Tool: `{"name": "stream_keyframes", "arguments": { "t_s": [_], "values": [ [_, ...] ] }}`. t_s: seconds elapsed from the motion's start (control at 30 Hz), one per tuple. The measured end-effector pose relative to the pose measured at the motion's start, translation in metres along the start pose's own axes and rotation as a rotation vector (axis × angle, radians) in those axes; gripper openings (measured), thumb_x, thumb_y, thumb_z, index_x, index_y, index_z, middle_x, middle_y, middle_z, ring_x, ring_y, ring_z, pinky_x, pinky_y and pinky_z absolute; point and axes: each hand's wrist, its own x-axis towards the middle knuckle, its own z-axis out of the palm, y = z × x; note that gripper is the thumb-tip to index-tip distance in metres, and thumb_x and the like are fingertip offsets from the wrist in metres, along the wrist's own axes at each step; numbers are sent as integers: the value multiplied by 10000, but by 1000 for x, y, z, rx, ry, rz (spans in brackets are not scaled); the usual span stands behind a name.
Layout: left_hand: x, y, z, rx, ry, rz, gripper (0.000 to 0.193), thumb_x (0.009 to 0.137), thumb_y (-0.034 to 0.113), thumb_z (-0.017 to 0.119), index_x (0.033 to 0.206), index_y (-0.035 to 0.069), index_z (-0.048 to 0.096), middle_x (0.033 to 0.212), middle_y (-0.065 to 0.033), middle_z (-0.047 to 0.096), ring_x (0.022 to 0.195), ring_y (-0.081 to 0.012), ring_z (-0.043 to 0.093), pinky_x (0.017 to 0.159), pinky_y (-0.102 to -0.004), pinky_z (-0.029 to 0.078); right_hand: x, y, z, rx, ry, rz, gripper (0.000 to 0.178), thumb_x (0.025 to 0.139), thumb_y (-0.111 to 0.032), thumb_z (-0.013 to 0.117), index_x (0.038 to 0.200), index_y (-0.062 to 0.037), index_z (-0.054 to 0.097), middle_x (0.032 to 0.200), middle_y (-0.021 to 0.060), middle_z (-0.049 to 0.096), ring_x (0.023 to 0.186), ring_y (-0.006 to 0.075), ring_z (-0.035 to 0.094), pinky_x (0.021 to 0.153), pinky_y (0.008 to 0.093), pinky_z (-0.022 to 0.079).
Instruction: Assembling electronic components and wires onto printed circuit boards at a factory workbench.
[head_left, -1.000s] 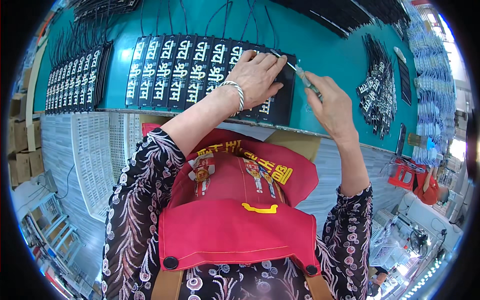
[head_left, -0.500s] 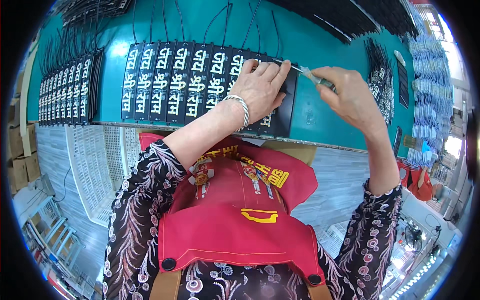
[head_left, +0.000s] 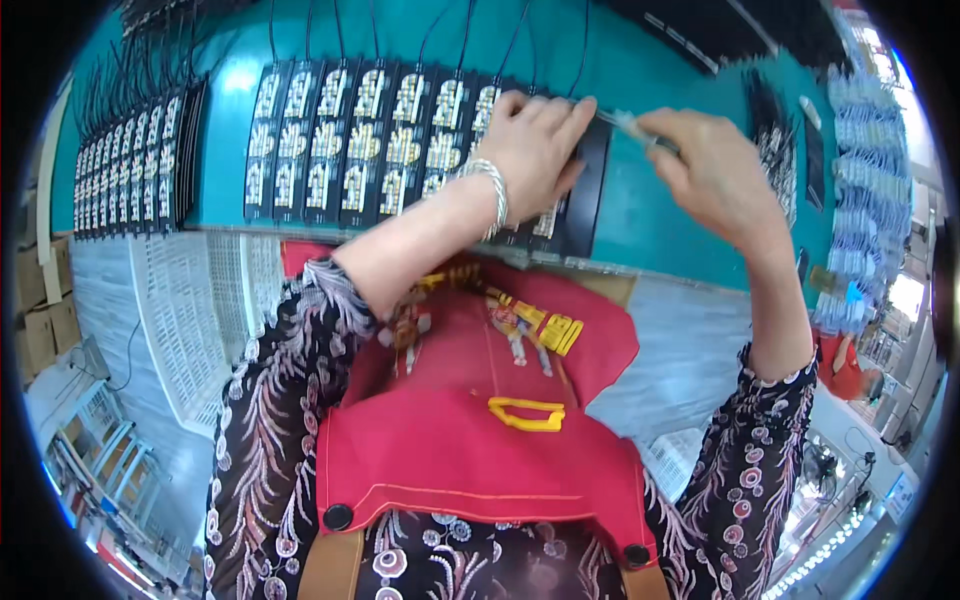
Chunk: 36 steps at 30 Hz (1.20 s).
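Strips (head_left: 325,140): black, pale cream-white lettering repeated down each. Cables (head_left: 339,35): black. Stack at left (head_left: 130,170): black too, whitish marks in rows. Surface (head_left: 640,220): plain teal green. Tool (head_left: 638,129): looks greyish, blurred. Bracelet (head_left: 494,190): silvery white, twisted-rope pattern. Apron (head_left: 470,450): crimson, yellow characters, yellow loop shape, small multicoloured figures, orange-toned stitching; buttons (head_left: 338,517) black, straps (head_left: 333,565) tan. Sleeves (head_left: 270,440): black, white-and-pink fronds, ringed dots. Floor (head_left: 645,340): blue-grey, wood-grain streaks. Crate (head_left: 172,330): white. Boxes (head_left: 52,335): cardboard brown. Bundles at right (head_left: 865,180): pale bluish white. Person at far right (head_left: 845,372): red top.
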Motion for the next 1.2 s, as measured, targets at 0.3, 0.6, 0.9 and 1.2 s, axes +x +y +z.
{"name": "stream_keyframes", "arguments": {
  "t_s": [0.3,0.6,0.9,1.2],
  "values": [
    [-29,6,24,-171,124,49,405,898,248,644,1264,75,638,1047,-120,675,998,-295,649,923,-418,452,-116,-9,109,355,212,164,363,927,-127,630,1266,2,611,981,145,689,745,201,631,690,309,500],
    [-52,59,1,-373,125,213,401,871,261,698,1179,6,666,1082,-187,694,957,-348,669,865,-422,518,-194,-30,125,805,145,55,371,968,-85,572,1330,-11,601,999,54,673,647,74,533,583,243,436],
    [-112,134,49,-379,-11,232,698,750,121,756,1393,37,498,1137,-104,653,992,-261,643,880,-385,456,-197,-20,125,1010,-195,213,222,962,-66,580,1145,29,662,937,113,701,805,147,638,704,298,512],
    [-107,138,56,-368,14,172,685,760,116,746,1393,37,497,1063,-88,648,946,-250,641,827,-371,468,-183,-14,103,929,-324,215,230,960,-96,572,1136,18,665,859,112,686,744,152,628,667,312,507]
  ]
}}
